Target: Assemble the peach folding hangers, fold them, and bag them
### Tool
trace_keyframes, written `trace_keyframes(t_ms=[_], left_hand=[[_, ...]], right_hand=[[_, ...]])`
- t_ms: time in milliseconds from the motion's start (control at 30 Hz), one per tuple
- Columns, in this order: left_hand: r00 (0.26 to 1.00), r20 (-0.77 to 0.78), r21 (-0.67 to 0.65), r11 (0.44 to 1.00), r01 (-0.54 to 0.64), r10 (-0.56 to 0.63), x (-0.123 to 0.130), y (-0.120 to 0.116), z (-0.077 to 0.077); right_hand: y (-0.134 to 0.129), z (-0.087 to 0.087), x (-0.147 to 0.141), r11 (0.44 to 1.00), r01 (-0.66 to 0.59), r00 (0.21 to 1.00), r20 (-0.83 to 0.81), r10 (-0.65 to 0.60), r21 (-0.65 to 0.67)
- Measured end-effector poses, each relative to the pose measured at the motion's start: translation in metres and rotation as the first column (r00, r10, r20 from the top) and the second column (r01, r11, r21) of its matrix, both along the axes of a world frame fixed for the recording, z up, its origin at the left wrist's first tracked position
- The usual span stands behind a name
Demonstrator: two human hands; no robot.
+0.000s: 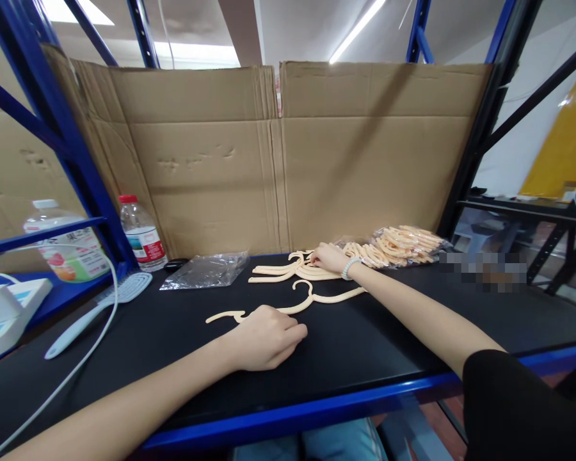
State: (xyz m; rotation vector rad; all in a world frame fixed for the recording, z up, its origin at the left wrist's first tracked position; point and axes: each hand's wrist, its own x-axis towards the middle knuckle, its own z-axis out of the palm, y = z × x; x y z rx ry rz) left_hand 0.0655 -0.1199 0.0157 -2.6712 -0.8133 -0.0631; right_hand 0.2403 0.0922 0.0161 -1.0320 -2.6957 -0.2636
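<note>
A single cream clothes hanger [335, 298] lies on the black tabletop, its hook pointing up and away from me. My left hand [271, 338] rests at the near side of this hanger and covers part of its left arm. The fingers are curled closed, and whatever may be inside them is hidden. Farther back, several matching hangers [273, 274] lie nested in a flat stack. My right hand [330, 258], wearing a beaded bracelet, reaches over the stack with its fingers pinched at the neck of a hanger there.
Clear bags of hangers [406, 246] lie at the back right. An empty-looking clear plastic bag [206, 271] is at the back left, near a red-capped bottle [143, 234]. A hairbrush [100, 312] and a white cable [89, 349] lie left. Cardboard panels [365, 166] stand behind.
</note>
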Motion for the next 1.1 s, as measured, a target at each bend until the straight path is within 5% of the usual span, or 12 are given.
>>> trace_keyframes(t_ms=[267,500,800,967,1100], left_hand=[[0.999,0.026,0.005,1.0,0.018,-0.019,0.001,0.0,0.0],[0.998,0.068,-0.003,1.0,0.005,-0.005,0.001,0.0,-0.001],[0.959,0.131,-0.044,0.968,-0.247,0.251,0.005,0.001,-0.001],[0.922,0.225,-0.07,0.949,-0.308,0.316,0.001,0.005,-0.003],[0.84,0.413,-0.235,0.932,-0.275,0.352,0.001,0.006,-0.007]], right_hand=[[0.004,0.001,0.007,1.0,-0.02,0.996,-0.088,0.019,-0.013],[0.009,0.012,0.01,0.995,-0.075,0.942,-0.332,0.05,-0.062],[-0.006,0.045,0.009,0.979,-0.181,0.78,-0.62,0.085,-0.094],[-0.046,0.045,0.01,0.864,-0.443,0.601,-0.794,0.088,-0.239],[-0.087,0.029,0.019,0.731,-0.585,0.584,-0.808,0.078,-0.352]])
